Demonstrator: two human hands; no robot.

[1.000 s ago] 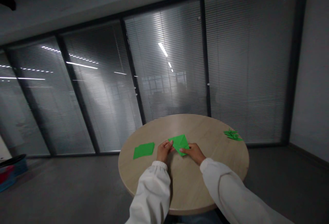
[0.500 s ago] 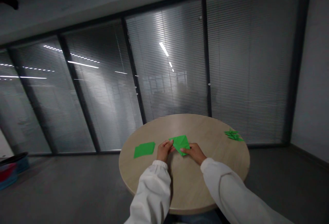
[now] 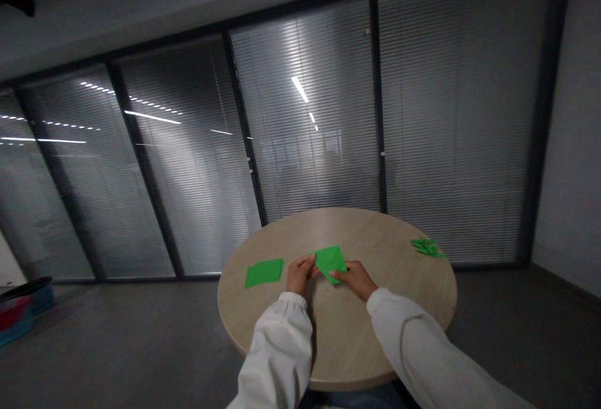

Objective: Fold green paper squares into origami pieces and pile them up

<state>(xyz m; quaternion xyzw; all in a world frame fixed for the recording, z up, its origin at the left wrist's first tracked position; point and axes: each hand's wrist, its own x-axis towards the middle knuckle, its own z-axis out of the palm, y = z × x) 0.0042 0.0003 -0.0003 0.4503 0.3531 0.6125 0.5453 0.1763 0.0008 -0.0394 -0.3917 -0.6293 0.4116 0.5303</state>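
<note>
Between my two hands is a sheet of green origami paper (image 3: 331, 259) with fold lines across it, held over the middle of the table. My left hand (image 3: 300, 274) pinches its left corner between thumb and fingers. On the lower right edge, my right hand (image 3: 353, 277) grips the paper with the thumb on top; the fingers beneath are mostly hidden. A stack of green paper sheets (image 3: 263, 272) lies to the left of my left hand. Several folded green paper pieces (image 3: 426, 247) sit in a small pile near the table's right edge.
The round wooden table (image 3: 357, 340) has its edge close in front of me. Behind it stands a glass partition with blinds (image 3: 310, 177). At the far left, blue and red containers (image 3: 23, 309) rest on the grey floor (image 3: 141, 346).
</note>
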